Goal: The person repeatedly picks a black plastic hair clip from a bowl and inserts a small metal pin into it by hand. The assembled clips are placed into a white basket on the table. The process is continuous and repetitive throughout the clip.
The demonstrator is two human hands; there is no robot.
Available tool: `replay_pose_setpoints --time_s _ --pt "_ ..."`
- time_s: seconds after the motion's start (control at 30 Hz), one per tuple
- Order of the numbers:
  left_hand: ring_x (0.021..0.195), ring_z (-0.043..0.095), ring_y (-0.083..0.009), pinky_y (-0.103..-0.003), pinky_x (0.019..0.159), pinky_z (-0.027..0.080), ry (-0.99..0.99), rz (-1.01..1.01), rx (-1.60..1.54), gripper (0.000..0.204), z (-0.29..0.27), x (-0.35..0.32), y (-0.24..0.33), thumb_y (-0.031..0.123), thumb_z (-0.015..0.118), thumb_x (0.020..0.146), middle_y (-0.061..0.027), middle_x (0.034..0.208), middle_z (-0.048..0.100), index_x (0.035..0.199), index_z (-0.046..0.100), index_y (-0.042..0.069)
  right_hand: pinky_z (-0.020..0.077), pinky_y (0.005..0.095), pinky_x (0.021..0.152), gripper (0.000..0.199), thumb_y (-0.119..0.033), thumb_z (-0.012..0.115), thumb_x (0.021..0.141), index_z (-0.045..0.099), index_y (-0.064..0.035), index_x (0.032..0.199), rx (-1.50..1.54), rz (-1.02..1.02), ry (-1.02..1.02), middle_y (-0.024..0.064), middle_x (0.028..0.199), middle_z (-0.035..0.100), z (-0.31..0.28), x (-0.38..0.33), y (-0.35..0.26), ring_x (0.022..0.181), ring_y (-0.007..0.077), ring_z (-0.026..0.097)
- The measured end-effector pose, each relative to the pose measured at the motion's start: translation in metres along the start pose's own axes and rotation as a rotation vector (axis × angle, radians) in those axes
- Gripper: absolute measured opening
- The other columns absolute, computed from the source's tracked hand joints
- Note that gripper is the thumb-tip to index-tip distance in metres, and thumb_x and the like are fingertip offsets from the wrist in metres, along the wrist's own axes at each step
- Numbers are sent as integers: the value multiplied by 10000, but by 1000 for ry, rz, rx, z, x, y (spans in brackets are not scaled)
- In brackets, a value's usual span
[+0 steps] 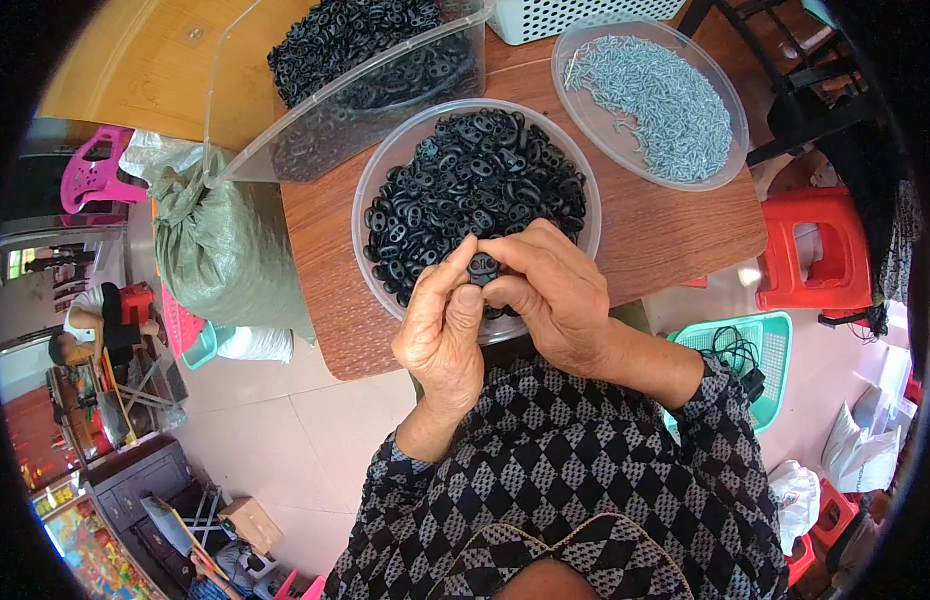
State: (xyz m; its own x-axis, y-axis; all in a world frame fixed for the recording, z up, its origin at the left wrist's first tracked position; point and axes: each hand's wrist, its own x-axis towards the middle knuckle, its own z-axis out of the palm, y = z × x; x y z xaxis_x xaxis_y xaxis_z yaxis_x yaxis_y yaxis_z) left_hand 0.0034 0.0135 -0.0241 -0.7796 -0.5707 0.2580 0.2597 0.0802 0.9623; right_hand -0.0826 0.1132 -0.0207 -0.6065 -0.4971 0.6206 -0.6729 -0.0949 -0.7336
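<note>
We take the round clear bowl [370,190] of black plastic pieces on the wooden table [675,225] as our landmark. Far to its left, beyond the table edge, stands a pink plastic stool [90,170]; nearer the bowl, a grey-green woven sack [220,250] leans against the table's left side, tied shut at the top, with no label we can make out. Behind the bowl and slightly left, a tilted clear rectangular tub [255,110] holds more black pieces. At the bowl's near rim, our left hand [440,330] and right hand [555,290] meet: both are curled, thumbs and forefingers pinching together on one small black oval piece [482,265] held just above the rim. Right of the bowl and behind it lies a shallow clear dish [577,110] of small grey metal screws. Farther right, off the table, stand a red stool [820,250] and a teal basket [775,345].
</note>
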Motion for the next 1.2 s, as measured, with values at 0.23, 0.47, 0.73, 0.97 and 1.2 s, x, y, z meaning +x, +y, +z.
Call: replay_pose_setpoints --time_s 0.23,0.47,0.73,0.97,1.2 --pt "987 564 -178 -280 862 459 34 63 66 309 3 -3 -1 78 599 852 -188 1133 583 1116 557 -77 412 337 591 320 -72 639 743 542 67 1015 2 -20 -8 132 834 551 0 0 -1 690 259 500" --pt "990 571 -187 -291 871 463 83 101 29 300 5 -6 -7 76 605 846 -196 1132 583 1100 564 -79 405 312 561 322 -95 649 753 568 70 1017 -21 -59 22 125 830 578 3 -1 2 653 228 509" --pt "811 578 -133 -253 746 501 125 123 33 280 13 -6 -8 85 606 848 -123 959 616 1063 572 -90 385 322 518 369 23 667 637 526 65 975 -75 -158 44 119 758 499 3 -1 6 620 242 466" --pt "772 552 -109 -207 679 474 100 96 -42 228 13 -8 -9 59 589 857 -106 921 615 1053 602 -57 380 308 494 312 15 642 683 546 70 975 -105 -161 65 116 758 532 5 -4 5 590 225 478" --pt "696 464 -66 -187 635 415 92 111 212 224 14 -1 3 -14 556 858 -32 841 557 1069 603 -70 403 346 544 327 8 643 654 533 67 956 -110 -109 36 140 789 542 -2 1 0 642 266 499"
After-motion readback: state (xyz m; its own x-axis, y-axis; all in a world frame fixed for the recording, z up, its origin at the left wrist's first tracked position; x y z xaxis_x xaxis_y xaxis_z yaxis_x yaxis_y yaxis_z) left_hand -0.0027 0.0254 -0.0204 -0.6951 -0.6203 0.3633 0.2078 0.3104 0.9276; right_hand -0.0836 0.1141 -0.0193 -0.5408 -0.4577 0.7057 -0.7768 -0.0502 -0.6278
